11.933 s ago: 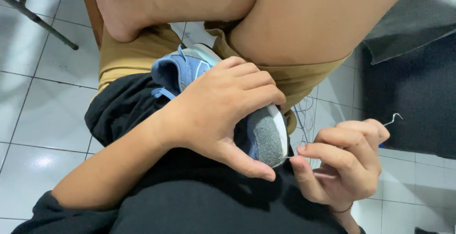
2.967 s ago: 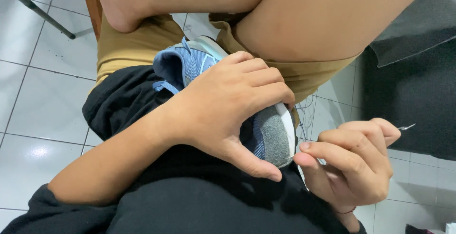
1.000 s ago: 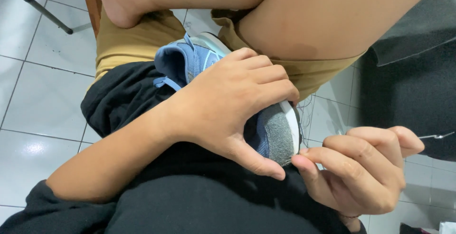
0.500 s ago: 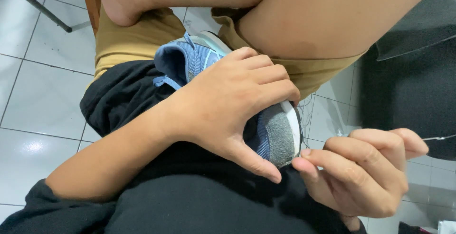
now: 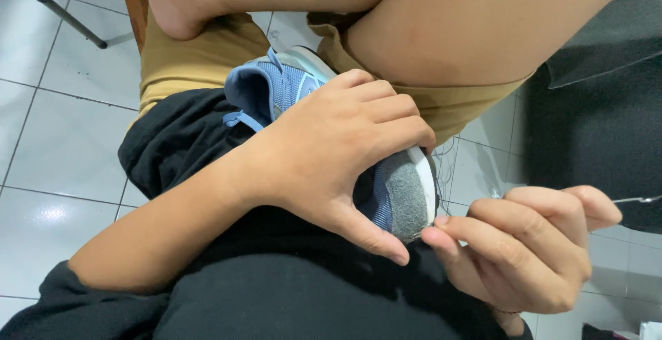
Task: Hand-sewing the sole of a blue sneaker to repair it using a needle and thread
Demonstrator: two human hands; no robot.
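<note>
Gripping a blue sneaker against the lap, the left hand lies over the shoe's upper, fingers curled down over the far side and thumb stretched out along the near side toward the toe. Firm hold, fingers closed on the shoe.

Shoe position: resting on black fabric across the person's lap, heel end pointing up-left, grey toe cap pointing lower right. White sole edge visible along the toe. Blue lace loop sticks out at the heel side.

Right hand sits just beside the toe cap, lower right. Fingers bunched tight in a pinch, thumb tip and fingertips nearly touching the grey toe area. A thin metal needle pokes out past the knuckles to the right, so the fingers are closed on it. A fine thread runs close to the pinch at the toe; exactly where it enters the shoe can't be made out.

Above the shoe: bare legs and mustard-yellow shorts. Loose thin threads hang below the shorts hem near the sole.

Surroundings: white tiled floor on the left, dark mat on the right, a metal chair leg at top left.
</note>
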